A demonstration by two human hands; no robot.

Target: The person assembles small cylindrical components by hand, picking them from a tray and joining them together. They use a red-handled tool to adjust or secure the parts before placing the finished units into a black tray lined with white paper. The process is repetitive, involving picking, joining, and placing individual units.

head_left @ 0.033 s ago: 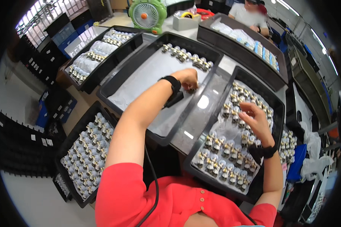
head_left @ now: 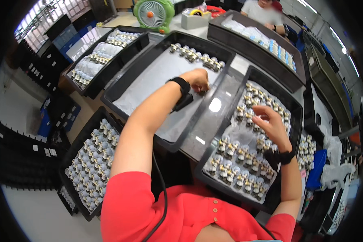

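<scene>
My left hand [head_left: 197,80] reaches into the middle black tray [head_left: 175,145], its fingers curled down and pinched on a small figurine [head_left: 202,92]. Only the figurine's dark lower part shows beneath the fingers. A short double row of white-and-gold figurines [head_left: 193,56] stands at that tray's far end, on a white sheet [head_left: 149,82]. Above the right black tray [head_left: 213,137] hovers my right hand [head_left: 272,125], thumb and fingers apart and curved, with nothing visible between them. Rows of similar figurines [head_left: 242,157] stand beneath and in front of it.
A filled tray of figurines [head_left: 92,161] sits at lower left; another tray [head_left: 97,82] stands at far left. A brown bin [head_left: 254,48] with wrapped pieces is at the back right, near a person [head_left: 262,16]. A green fan [head_left: 153,15] and grey box [head_left: 195,20] stand behind.
The whole view has shifted slightly, and the trays appear a little higher in it. Both hands keep nearly the same places over their trays.
</scene>
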